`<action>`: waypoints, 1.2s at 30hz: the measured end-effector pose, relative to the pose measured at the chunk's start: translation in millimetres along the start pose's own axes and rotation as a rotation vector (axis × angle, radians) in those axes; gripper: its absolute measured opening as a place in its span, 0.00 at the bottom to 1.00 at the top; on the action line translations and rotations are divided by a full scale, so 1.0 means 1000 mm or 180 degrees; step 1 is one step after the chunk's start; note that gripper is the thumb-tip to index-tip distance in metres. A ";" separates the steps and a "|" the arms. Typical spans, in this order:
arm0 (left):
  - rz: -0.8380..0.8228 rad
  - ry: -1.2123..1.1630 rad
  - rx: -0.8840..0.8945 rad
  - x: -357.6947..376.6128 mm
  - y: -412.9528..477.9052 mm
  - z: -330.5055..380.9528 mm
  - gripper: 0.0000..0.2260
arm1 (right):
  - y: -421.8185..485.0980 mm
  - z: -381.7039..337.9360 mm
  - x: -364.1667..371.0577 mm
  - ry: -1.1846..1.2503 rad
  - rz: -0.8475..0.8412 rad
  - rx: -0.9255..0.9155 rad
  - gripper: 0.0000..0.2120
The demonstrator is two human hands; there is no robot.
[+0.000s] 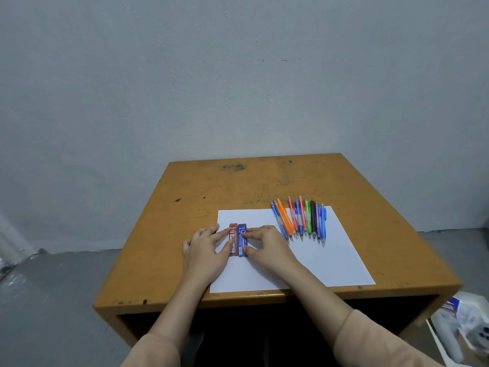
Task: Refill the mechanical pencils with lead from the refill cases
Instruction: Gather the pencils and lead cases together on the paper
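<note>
Two lead refill cases lie side by side on a white sheet of paper [333,263]: a red case [232,234] marked 2B and a blue case [242,227] to its right. My left hand [205,251] rests on the paper, its forefinger and thumb touching the red case's left side. My right hand [267,243] lies opposite, with its forefinger across the blue case and its thumb at the case's near end. Several mechanical pencils [301,221] in blue, orange, red, green, black and purple lie in a row at the sheet's far right, tips toward me.
The paper sits on a small worn orange-brown table [264,181] pushed against a pale wall. A grey floor lies to the left. White packaging and a blurred white object [465,324] sit on the floor at the lower right.
</note>
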State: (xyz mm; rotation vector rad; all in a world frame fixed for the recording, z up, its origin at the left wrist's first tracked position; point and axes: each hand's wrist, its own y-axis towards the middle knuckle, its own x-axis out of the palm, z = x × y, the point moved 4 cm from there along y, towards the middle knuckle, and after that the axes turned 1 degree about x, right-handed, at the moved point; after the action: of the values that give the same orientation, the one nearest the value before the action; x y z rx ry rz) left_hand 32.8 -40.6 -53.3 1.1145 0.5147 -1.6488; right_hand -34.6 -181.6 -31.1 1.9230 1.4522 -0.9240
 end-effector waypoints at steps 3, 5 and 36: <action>-0.0002 -0.0002 -0.0011 0.000 0.000 0.000 0.17 | 0.002 -0.001 0.002 -0.0004 0.0014 0.0046 0.21; -0.0006 -0.0023 -0.0016 0.000 0.000 0.000 0.17 | 0.003 0.000 0.003 -0.0011 0.0013 0.0062 0.22; -0.0727 -0.0332 0.0819 0.034 0.053 0.108 0.17 | 0.022 0.078 -0.081 -0.0160 0.0996 0.0728 0.18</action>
State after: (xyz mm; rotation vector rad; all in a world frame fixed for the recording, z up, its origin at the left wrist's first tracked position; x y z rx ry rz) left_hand 34.3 -161.4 -20.9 1.1809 0.3799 -2.0048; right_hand -43.0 -294.4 -13.5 2.1954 1.0121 -1.0141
